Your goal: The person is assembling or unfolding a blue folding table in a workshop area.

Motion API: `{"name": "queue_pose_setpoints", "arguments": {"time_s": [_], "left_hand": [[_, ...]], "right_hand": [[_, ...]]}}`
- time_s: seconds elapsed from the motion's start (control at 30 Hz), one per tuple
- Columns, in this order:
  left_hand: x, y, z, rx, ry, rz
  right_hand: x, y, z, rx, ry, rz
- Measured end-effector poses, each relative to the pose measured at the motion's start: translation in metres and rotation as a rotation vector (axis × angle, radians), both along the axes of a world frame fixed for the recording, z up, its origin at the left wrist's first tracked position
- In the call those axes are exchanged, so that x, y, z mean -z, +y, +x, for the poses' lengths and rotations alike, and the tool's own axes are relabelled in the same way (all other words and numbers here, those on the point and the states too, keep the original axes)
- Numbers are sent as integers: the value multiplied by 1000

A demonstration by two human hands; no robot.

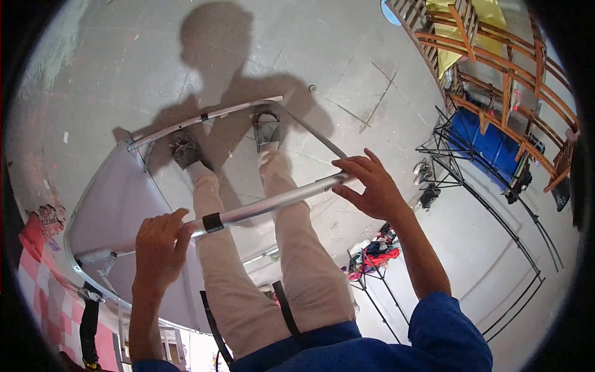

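A folding table stands on its side at my left, its pale tabletop (124, 204) edged with metal. From it, a silver tubular leg frame (273, 203) with a black band runs across in front of my legs. My left hand (160, 247) is closed round this tube, close to the tabletop. At the tube's far right end, my right hand (375, 189) touches the corner with fingers spread and thumb apart; its palm side is hidden. A second leg tube (229, 110), also black-banded, lies farther out beside my slippered feet (266, 129).
Wooden slatted racks (508, 80) stand at the far right, with a blue bin (483, 146) among them. Black metal frames (477, 192) spread over the right floor. Red and dark cloth (378, 254) is heaped nearby. A pink-and-white checked cloth (52, 304) hangs at the lower left.
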State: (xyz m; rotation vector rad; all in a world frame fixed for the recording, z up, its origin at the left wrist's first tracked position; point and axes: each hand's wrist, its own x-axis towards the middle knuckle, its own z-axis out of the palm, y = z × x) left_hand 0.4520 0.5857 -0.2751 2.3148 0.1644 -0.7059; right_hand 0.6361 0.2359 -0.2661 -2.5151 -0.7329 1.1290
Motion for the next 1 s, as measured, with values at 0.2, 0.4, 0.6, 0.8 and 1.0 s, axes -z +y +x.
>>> {"name": "queue_pose_setpoints", "arguments": {"time_s": [0.2, 0.4, 0.6, 0.8, 1.0], "left_hand": [[-13, 33, -24, 60, -59, 221], [2, 32, -29, 80, -10, 228], [13, 20, -36, 85, -101, 271], [22, 18, -35, -29, -149, 326], [23, 19, -35, -39, -167, 308]], "right_hand": [[18, 67, -7, -78, 143, 165], [26, 183, -77, -276, 526, 291], [26, 185, -79, -187, 546, 99], [29, 195, -62, -122, 774, -70], [28, 190, -67, -197, 600, 129]]}}
